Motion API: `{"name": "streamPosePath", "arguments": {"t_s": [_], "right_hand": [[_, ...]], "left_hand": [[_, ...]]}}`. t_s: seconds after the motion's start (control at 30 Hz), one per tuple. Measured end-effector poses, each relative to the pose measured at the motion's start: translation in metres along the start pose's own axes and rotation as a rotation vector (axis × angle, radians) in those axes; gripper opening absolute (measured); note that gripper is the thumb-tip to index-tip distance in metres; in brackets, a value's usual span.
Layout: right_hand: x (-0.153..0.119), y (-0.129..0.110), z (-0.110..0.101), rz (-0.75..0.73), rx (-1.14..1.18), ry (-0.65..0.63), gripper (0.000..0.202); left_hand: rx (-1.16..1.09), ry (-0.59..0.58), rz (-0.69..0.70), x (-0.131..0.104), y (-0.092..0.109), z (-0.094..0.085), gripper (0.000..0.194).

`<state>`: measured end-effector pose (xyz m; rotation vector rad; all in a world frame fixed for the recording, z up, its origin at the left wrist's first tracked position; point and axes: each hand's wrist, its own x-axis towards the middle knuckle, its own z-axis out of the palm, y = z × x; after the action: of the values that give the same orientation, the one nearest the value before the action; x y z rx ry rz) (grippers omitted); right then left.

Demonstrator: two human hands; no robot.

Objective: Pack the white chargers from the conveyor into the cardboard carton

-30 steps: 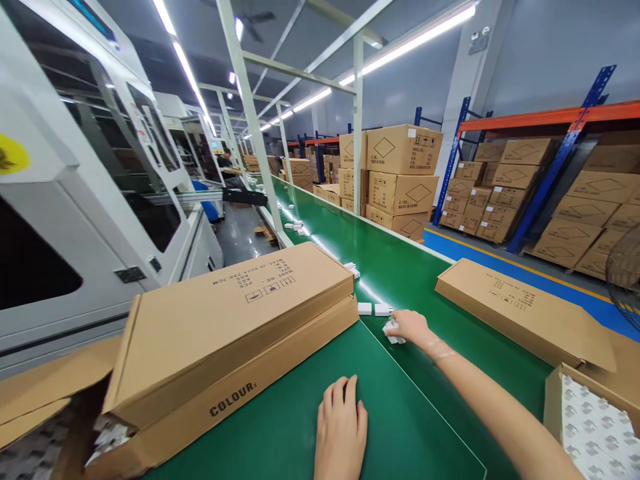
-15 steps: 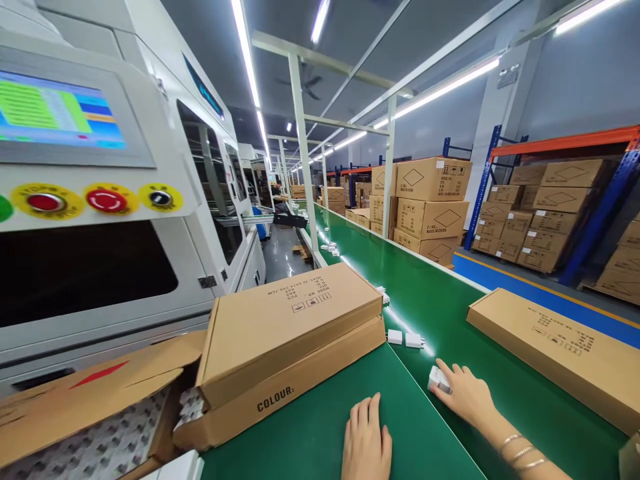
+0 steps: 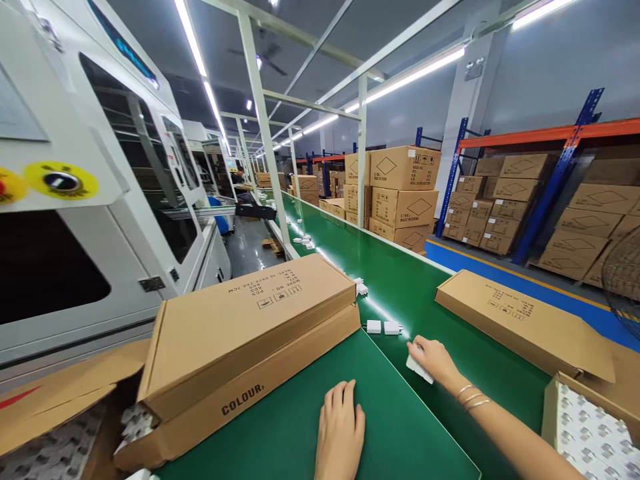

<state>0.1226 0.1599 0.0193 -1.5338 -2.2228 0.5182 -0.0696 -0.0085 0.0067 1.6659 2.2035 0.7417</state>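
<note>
My left hand (image 3: 340,430) lies flat on the green table top (image 3: 280,427), fingers extended and holding nothing. Over the green conveyor belt (image 3: 400,283), my right hand (image 3: 434,359) has its fingers closed round a white adapter (image 3: 419,369) near the belt's left edge. Just beyond that hand, two white adapters with prongs (image 3: 383,327) lie side by side on the belt. Farther up, another small group of adapters (image 3: 361,287) sits beside the corner of a closed carton (image 3: 250,320).
An open carton of packed white pieces (image 3: 593,427) stands at the lower right, near a long flat carton (image 3: 510,320). Another open carton (image 3: 65,427) is at the lower left. A white machine (image 3: 135,167) borders the left side. Stacked boxes (image 3: 405,193) stand behind the belt.
The view has turned to the right, bringing the open carton at lower right into sight. My right hand's fingers have closed round the adapter, which was under its spread fingers. My left hand remains on the table.
</note>
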Motion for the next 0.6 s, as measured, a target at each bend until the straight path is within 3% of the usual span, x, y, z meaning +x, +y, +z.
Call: {"name": "streamPosePath", "arguments": {"t_s": [0.1,0.27,0.4,0.6], "right_hand": [[-0.032,-0.013,-0.026,0.109,0.26,-0.031,0.047],[-0.12,-0.039,-0.072,0.426,1.264,-0.218,0.038],[-0.171,-0.051,-0.094,0.38,1.523,-0.218,0.039],[-0.21,-0.05,-0.111,0.364,1.714,-0.141,0.037]], "left_hand": [[0.006,0.005,0.011,-0.001,0.0,-0.001,0.043],[0.054,0.088,0.07,-0.002,-0.005,0.003,0.041],[0.05,0.127,0.129,-0.002,-0.014,0.007,0.041],[0.025,0.123,0.159,-0.005,-0.023,0.006,0.044]]}}
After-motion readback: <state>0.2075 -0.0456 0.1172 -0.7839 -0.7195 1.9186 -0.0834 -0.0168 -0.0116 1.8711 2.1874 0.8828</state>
